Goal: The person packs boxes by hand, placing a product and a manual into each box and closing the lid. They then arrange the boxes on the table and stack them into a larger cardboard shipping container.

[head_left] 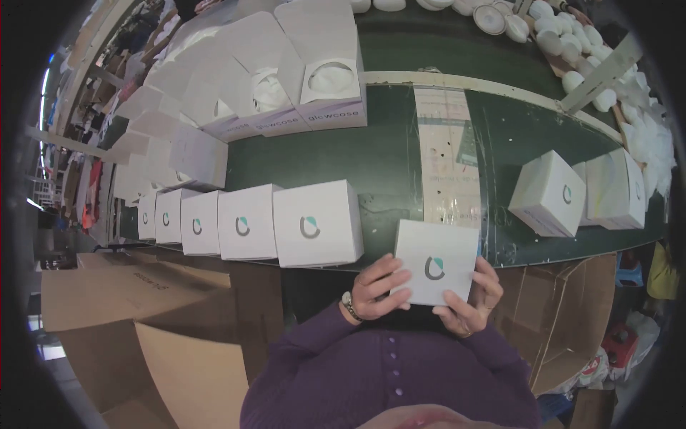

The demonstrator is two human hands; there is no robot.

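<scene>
A closed white box [434,250] with a grey and teal logo is held between both hands at the table's front edge. My left hand [379,287], with a watch at the wrist, grips its left side. On its right side and lower right corner are the fingers of my right hand [471,299]. To the left, a row of several closed white boxes [318,223] with the same logo lines the front edge. Two more closed boxes, a nearer one [549,193] and a farther one [618,189], sit at the right.
Open white boxes [332,79] with lids raised stand at the back left. White rounded pieces [564,36] are piled at the back right. Cardboard cartons, one left [193,365] and one right [557,307], stand below the green table [386,154]. A metal post [604,75] rises at right.
</scene>
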